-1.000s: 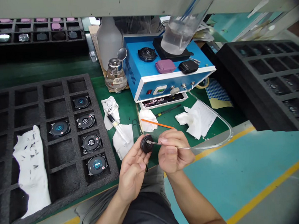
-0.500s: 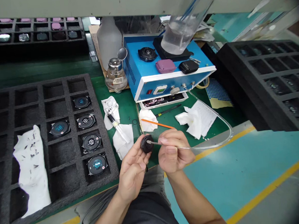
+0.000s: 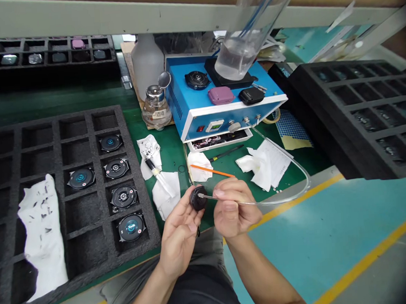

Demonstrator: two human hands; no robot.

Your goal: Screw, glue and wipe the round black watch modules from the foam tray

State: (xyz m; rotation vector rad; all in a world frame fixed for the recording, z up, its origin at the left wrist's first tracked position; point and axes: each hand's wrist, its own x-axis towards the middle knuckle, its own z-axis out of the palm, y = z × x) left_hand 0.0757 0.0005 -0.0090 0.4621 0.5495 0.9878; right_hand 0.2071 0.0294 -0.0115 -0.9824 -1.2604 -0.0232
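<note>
My left hand [image 3: 180,230] is closed around the edge of a round black watch case [image 3: 197,198], tilted with one face toward my right hand. Between the fingers of my right hand [image 3: 236,206] is a thin suction pen [image 3: 210,197], whose pale tip touches or nearly touches the middle of the case. A clear hose [image 3: 302,189] runs from the back of the pen to the front of a blue machine [image 3: 188,97]. Just beyond my hands, an orange stick [image 3: 213,170] lies partly on a white tissue [image 3: 198,160].
At left, a black foam tray [image 3: 88,248] holds several watch cases and a marked white cloth [image 3: 44,237]. An alcohol bottle [image 3: 156,113] stands beside the machine, which carries a clear cylinder [image 3: 234,57]. Stacked foam trays [image 3: 326,129] rise at right.
The view has shifted slightly, so the bench things sit a little lower. Both hands keep their hold, and the pen tip stays at the middle of the watch case.
</note>
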